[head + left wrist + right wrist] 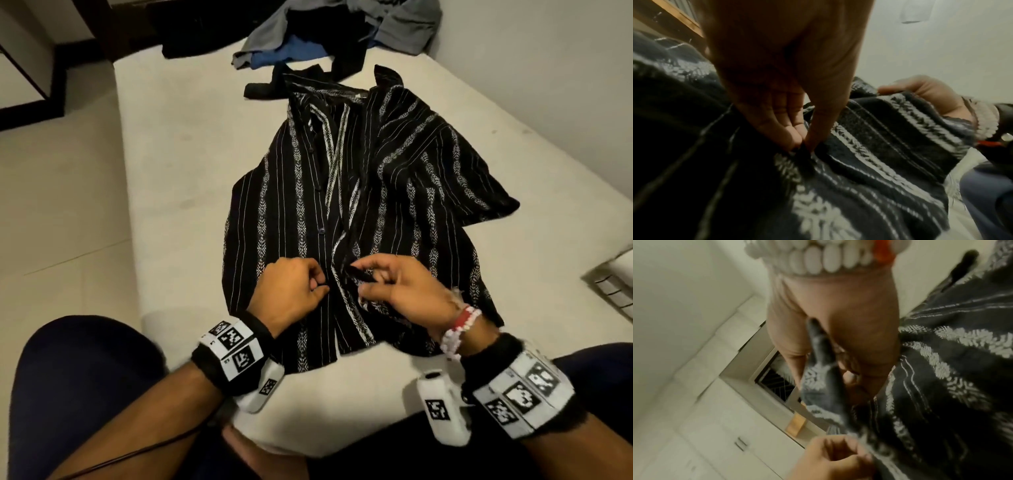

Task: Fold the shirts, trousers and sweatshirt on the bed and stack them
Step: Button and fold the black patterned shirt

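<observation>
Striped shirt (359,205) spread on the bed (178,164). Your left hand (291,291) pinches its left front edge; your right hand (404,287) pinches the right edge, lifted.

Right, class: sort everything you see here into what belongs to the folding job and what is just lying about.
Job:
striped shirt, pinched along its front edges by left hand and right hand
heap of unfolded clothes
bed

Lying about:
bead bracelet
wrist cameras

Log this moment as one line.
left hand: pinches shirt front edge | right hand: pinches other edge | shirt: open, unfolded on bed | pile: unfolded
</observation>
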